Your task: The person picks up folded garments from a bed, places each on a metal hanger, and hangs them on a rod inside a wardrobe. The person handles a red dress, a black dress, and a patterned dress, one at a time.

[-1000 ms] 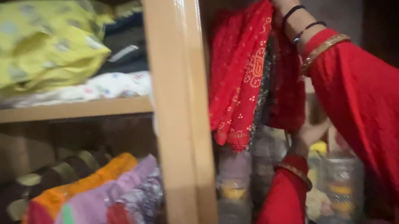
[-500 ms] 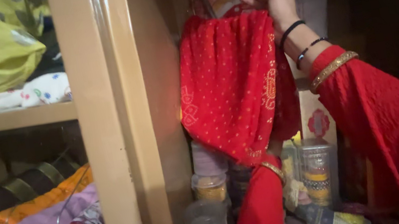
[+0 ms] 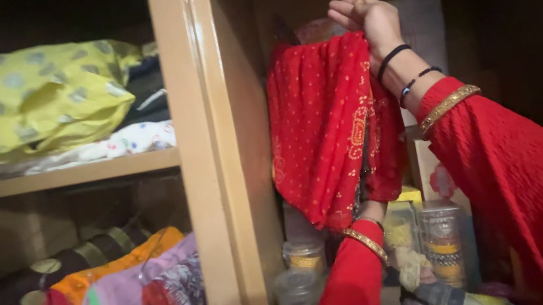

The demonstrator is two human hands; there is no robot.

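Red dotted cloth is pinched at its top edge by the right hand, fingers curled closed over the bunched fabric, high in the cupboard bay right of the wooden post. Wrist below the hand carries two dark bead bands and a gold bangle, then a red sleeve running down-right. Cloth hangs straight down from that grip, lower hem reaching just above the jars. Left hand comes up from below, mostly hidden behind the cloth's lower hem; finger state cannot be told, only wrist with gold cuff and red sleeve shows. Under the cloth, right of the post: clear plastic jars, a tin with yellow band, small boxes. Left of the post: wooden shelf holding a yellow dotted bundle on a white printed fabric. Below that shelf, hanging clothes in orange, lilac, green, red and black.
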